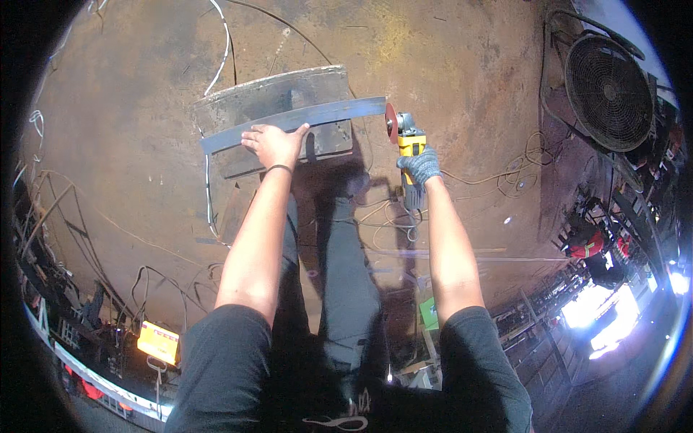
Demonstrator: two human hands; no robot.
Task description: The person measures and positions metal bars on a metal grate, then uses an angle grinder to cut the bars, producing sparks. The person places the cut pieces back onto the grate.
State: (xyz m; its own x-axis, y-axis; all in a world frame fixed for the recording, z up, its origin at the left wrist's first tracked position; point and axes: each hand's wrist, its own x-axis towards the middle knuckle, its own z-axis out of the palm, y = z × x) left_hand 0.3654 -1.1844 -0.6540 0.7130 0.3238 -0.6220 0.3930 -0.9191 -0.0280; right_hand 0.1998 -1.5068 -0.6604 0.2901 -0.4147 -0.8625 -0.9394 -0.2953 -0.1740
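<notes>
My right hand (421, 164), in a grey knitted glove, is wrapped round the body of a yellow and black angle grinder (412, 144). The grinder's reddish disc (391, 123) stands upright at the right end of a long flat metal strip (332, 112); whether it touches the strip I cannot tell. My bare left hand (276, 146) lies on the strip left of its middle, fingers stretched out and thumb apart. Beneath the strip is a worn, dark slab (317, 81), which props it above the brown surface.
A large round fan (608, 92) stands at the upper right. Thin cables (520, 169) lie coiled right of the grinder, and a white cord (209, 187) runs past the slab's left end. A bright yellow box-shaped thing (158, 342) is at the lower left.
</notes>
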